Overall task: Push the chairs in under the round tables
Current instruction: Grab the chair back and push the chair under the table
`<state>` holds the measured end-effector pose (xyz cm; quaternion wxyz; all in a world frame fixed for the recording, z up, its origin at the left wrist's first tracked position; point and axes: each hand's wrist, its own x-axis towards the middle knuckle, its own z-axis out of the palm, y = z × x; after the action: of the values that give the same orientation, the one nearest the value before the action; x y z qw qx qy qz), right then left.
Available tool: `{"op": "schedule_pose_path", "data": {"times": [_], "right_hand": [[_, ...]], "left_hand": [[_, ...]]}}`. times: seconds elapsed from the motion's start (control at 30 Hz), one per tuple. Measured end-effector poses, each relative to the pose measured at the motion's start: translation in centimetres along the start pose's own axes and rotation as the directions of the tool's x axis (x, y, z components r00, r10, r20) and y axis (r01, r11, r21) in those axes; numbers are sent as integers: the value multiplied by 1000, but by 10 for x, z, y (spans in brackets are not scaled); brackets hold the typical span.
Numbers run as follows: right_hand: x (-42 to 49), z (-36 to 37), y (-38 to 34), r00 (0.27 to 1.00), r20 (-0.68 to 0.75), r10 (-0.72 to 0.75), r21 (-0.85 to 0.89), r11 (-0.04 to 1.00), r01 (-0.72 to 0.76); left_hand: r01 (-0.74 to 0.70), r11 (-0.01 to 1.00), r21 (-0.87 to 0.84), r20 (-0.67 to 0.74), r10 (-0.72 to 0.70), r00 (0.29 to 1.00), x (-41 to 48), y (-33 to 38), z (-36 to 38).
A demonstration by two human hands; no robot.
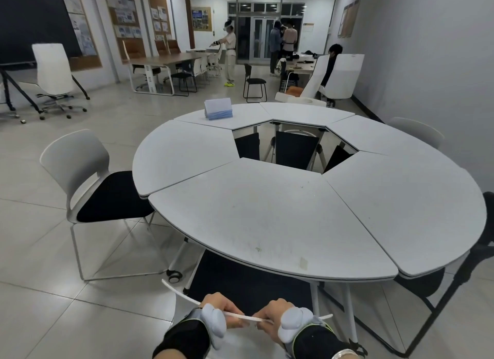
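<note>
While its seat sits under the round table (267, 214), both hands' grip clenches the chair (184, 297) backrest.

We wear a black band around each wrist, with dark sleeves showing behind them at the bottom edge. On the back of our left hand (223, 309) sits a rounded, pale grey padded pod; a matching pod sits on our right hand (276, 314). The right band carries a thin yellow-green edge line, and a silvery bracelet shows behind it.
</note>
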<state>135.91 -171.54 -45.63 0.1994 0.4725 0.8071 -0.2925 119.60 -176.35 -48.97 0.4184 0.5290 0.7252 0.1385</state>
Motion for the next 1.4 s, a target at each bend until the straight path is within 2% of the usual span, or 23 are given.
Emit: {"op": "schedule_pose_path", "data": {"times": [0.5,0.9,1.17,1.4], "right_hand": [[25,-24,17,997,-55,-54,-25,998,52],[31,-30,27,990,-78,-121,14,992,122],[30,-24,16,999,-9,-38,-11,999,38],[8,-56,-2,998,2,-68,-28,997,68]], "left_hand": [[-53,998,-45,-28,52,998,43,11,-6],[-47,999,18,15,47,999,53,13,-12],[25,999,20,73,-26,997,42,14,-10],[-27,997,66,44,24,999,16,54,-31]]}}
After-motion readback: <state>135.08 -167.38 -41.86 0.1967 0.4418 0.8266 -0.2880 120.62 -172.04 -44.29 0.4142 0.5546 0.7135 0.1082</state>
